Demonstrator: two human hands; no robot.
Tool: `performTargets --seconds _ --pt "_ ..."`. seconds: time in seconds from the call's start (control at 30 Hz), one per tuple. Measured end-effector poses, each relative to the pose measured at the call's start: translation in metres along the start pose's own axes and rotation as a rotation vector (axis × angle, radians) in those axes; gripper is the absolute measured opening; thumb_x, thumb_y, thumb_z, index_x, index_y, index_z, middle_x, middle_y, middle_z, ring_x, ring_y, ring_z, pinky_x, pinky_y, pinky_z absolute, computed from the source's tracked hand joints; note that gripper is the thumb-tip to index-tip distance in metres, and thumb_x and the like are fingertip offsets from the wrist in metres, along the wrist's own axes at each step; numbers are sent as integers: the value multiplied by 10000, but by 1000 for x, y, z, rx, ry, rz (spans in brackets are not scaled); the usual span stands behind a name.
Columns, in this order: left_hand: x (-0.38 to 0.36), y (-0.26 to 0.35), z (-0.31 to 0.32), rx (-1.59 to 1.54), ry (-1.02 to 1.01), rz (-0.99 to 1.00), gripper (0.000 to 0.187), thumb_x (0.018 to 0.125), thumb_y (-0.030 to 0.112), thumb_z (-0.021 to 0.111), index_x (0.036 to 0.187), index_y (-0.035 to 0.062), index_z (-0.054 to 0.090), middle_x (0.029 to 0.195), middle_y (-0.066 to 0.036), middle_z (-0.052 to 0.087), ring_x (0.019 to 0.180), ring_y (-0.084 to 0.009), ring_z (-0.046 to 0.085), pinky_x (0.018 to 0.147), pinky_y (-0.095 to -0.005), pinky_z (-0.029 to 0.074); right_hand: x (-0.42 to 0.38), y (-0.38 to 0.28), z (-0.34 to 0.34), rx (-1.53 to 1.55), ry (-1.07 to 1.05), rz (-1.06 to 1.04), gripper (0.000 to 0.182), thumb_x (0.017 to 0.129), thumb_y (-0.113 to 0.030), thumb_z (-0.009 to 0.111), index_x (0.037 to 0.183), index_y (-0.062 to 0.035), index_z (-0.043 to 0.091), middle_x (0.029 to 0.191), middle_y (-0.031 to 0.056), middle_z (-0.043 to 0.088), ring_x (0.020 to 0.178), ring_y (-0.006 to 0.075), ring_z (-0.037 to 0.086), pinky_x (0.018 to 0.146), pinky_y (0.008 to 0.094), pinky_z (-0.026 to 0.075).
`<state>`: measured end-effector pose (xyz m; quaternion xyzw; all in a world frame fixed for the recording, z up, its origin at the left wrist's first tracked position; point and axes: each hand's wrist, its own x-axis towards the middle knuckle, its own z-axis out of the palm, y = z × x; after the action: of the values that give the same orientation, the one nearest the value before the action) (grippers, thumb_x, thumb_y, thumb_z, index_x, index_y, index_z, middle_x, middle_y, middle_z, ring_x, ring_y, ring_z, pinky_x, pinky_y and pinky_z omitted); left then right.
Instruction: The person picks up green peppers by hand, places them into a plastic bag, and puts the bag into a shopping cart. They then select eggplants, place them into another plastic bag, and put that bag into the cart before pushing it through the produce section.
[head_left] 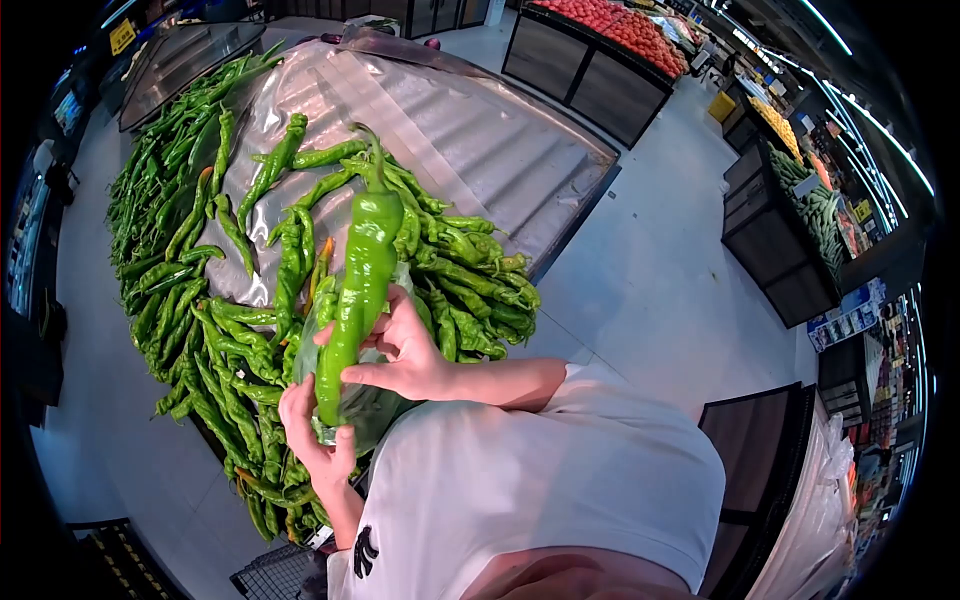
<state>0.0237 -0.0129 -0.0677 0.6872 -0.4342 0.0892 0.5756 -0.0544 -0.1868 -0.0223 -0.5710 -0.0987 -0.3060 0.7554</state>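
Note:
A long, glossy green pepper (368, 250) stands nearly upright in front of me, its curved stem at the top. My right hand (412, 352) is closed round its lower half, thumb across the front. Beneath, my left hand (318, 448) grips a thin clear plastic bag (375, 420) by the pepper's lower tip; part of the bag lies behind the pepper and my fingers. Just beyond both hands, a heap of wrinkled green peppers (470, 290) spreads over the display stand.
Thinner dark green peppers (165, 170) are piled at the stand's far left. Clear plastic sheeting (480, 150) covers the ridged stand top. Across the aisle are a bin of red produce (610, 35) and a bin of green vegetables (805, 205). A dark crate (760, 450) is at my right.

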Motion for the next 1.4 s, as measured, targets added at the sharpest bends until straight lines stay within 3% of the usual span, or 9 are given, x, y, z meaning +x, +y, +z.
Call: performTargets --seconds 0.07,0.2,0.33,0.63,0.87,1.0,1.17,1.3,1.4 --pt "-20 -6 5 -194 7 -300 445 892 223 687 1228 -54 592 1053 -170 645 1025 -313 581 942 -416 444 -5 8 3 17 -73 47 768 885 6 698 1484 -102 229 1305 185 557 1179 228 589 984 380 496" --pt "-20 -7 -8 -11 110 -149 403 807 101 736 1171 -47 649 1023 -155 638 1005 -306 585 937 -398 450 -16 18 -16 -36 -74 60 654 932 -2 629 1481 -79 282 1360 161 520 1192 211 569 948 352 516" --pt "-28 -10 -22 129 121 -124 425 692 75 824 1092 7 700 908 -95 643 942 -272 584 998 -457 427 -15 -2 -45 -38 265 344 407 970 -135 592 1349 -21 496 1204 96 625 992 134 607 772 273 512" --pt "-34 -18 -29 219 182 -75 372 680 52 820 1031 40 695 949 -72 686 972 -263 608 995 -464 428 -21 -14 -76 -54 147 282 594 902 -47 610 1440 37 372 1251 168 580 1041 201 598 813 332 504" --pt "-34 -16 -29 48 152 -91 401 645 286 880 927 38 738 852 -64 665 853 -225 613 975 -454 435 -22 -25 -81 83 33 158 678 919 -156 650 1480 -3 301 1275 264 560 1079 258 603 892 371 520" --pt "-27 -8 -21 51 1 41 488 612 435 866 900 56 756 807 -25 669 801 -211 608 949 -470 441 -22 -29 -104 125 33 191 497 999 -332 553 1347 -3 418 1119 204 603 1060 261 599 984 452 473" --pt "-7 -6 -29 174 -41 197 561 625 535 833 984 116 733 950 3 683 1018 -230 590 1015 -484 377 -3 -44 -129 145 337 6 410 1021 -368 513 1250 -28 507 1068 105 607 991 210 605 1021 476 459" --pt "24 -1 -30 338 -147 85 591 735 466 795 1172 101 637 1257 -71 602 1296 -314 482 1114 -523 299 19 -62 -136 120 451 -173 373 1035 -361 485 1198 -30 539 1049 92 613 1000 210 607 1062 495 450" --pt "32 -20 -32 345 -342 143 242 809 241 737 1000 104 680 1112 -72 632 1192 -303 538 1130 -515 325 33 -55 -138 66 510 -149 398 1033 -383 483 1188 -21 539 1067 101 621 1025 226 612 1089 493 440"
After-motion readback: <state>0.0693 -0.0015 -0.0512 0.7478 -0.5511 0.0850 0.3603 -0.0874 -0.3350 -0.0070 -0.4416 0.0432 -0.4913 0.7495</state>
